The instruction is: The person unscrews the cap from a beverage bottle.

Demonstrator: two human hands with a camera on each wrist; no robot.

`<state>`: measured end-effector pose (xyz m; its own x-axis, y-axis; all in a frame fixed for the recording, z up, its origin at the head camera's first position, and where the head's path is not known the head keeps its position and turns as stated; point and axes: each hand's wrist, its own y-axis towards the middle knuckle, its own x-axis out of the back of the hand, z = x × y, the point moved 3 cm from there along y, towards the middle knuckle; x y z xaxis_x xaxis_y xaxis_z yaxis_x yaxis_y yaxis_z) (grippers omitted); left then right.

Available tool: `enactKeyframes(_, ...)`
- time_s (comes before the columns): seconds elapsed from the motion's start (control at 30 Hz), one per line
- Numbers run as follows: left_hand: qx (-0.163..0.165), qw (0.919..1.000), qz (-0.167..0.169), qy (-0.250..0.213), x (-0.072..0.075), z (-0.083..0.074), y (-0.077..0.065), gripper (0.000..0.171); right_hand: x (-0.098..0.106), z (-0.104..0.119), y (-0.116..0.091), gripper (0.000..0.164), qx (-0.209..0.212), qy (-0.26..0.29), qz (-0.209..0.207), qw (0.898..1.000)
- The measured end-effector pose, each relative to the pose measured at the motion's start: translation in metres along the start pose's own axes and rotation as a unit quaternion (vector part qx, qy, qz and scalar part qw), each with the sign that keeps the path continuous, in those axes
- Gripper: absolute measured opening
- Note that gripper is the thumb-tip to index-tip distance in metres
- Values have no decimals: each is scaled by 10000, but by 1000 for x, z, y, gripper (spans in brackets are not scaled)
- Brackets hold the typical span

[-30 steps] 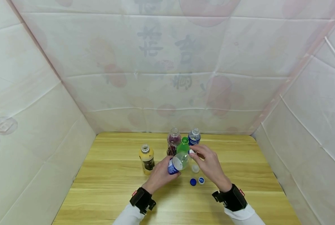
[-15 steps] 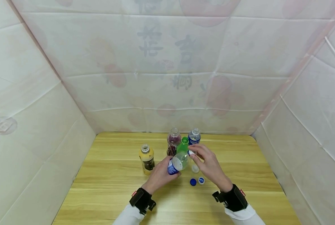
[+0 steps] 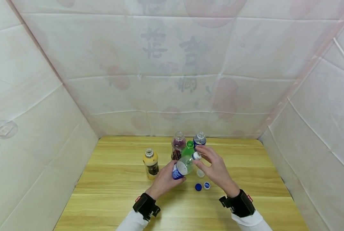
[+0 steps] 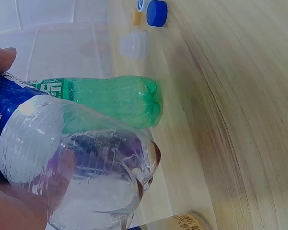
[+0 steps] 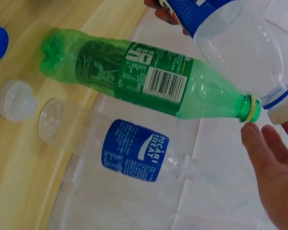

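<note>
My left hand (image 3: 165, 180) grips a clear Pepsi bottle (image 4: 81, 158) round its blue label, with the bottle tilted and its neck to the right. A white cap (image 3: 197, 156) sits on the neck, over a blue ring. Around that cap, my right hand (image 3: 216, 169) has its thumb and fingers spread apart, the fingertips close to it. Right behind the held bottle stands a green bottle (image 5: 153, 79), uncapped. A Pocari Sweat bottle (image 5: 134, 151) without a cap is near the right hand.
A purple-tinted bottle (image 3: 178, 147) stands behind, and a yellow bottle (image 3: 151, 164) to the left, both uncapped. Loose caps lie on the wooden table (image 3: 111, 179): a blue cap (image 3: 198, 187), a white cap with a blue mark (image 3: 207, 185) and a translucent cap (image 3: 200, 173). Fabric walls surround the table.
My right thumb and fingers have spread away from the white cap, which now shows fully on the bottle neck. The left hand and bottle have barely moved.
</note>
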<state>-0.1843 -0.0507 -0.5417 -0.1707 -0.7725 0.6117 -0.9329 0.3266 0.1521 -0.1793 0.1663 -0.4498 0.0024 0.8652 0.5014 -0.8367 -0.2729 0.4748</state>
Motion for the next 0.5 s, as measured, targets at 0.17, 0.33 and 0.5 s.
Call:
enactKeyframes(0.17, 18, 10000, 34, -7, 0, 1, -1, 71, 6, -3, 1, 36, -282, -300, -472, 9980)
enactKeyframes(0.33, 32, 10000, 49, 51, 1, 1, -1, 70, 7, -4, 2, 28, -645, -890, -752, 9911)
enactKeyframes(0.5, 43, 9999, 70, 81, 1, 2, -2, 70, 2, -1, 4, 26, -742, -1141, -678, 9884)
